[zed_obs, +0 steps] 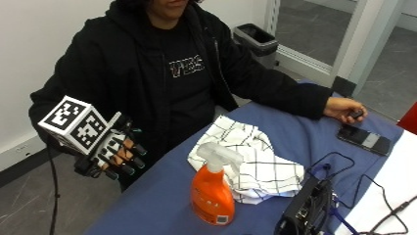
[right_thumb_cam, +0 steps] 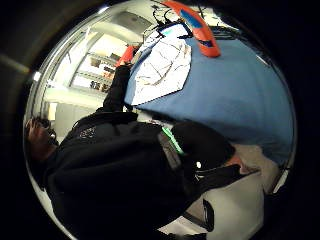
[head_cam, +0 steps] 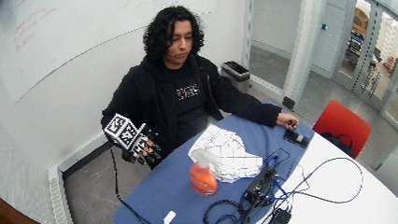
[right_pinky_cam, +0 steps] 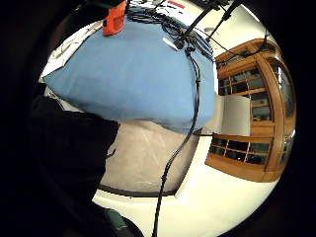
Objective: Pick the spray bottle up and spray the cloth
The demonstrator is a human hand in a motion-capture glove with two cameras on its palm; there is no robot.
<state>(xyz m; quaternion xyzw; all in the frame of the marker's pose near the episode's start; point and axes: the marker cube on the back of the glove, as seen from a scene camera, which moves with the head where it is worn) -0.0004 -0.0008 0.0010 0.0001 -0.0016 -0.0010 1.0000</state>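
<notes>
An orange spray bottle (zed_obs: 212, 193) with a white trigger head stands upright on the blue table (zed_obs: 156, 205), near its front edge. Just behind it lies a crumpled white cloth (zed_obs: 251, 161) with a black grid pattern. My gloved right hand (zed_obs: 114, 154) hangs in the air off the table's side, apart from the bottle, its fingers relaxed and holding nothing. In the little finger side palm view the bottle (right_pinky_cam: 114, 19) stands at the far edge of the blue table (right_pinky_cam: 133, 74). The thumb side palm view shows the bottle (right_thumb_cam: 197, 27) beside the cloth (right_thumb_cam: 162, 67).
A black device (zed_obs: 306, 205) with several cables sits beside the bottle and cloth. A phone (zed_obs: 363, 138) lies at the table's far end, near the bare left hand (zed_obs: 348, 110), which holds a small dark object. A bin (zed_obs: 259, 39) stands behind.
</notes>
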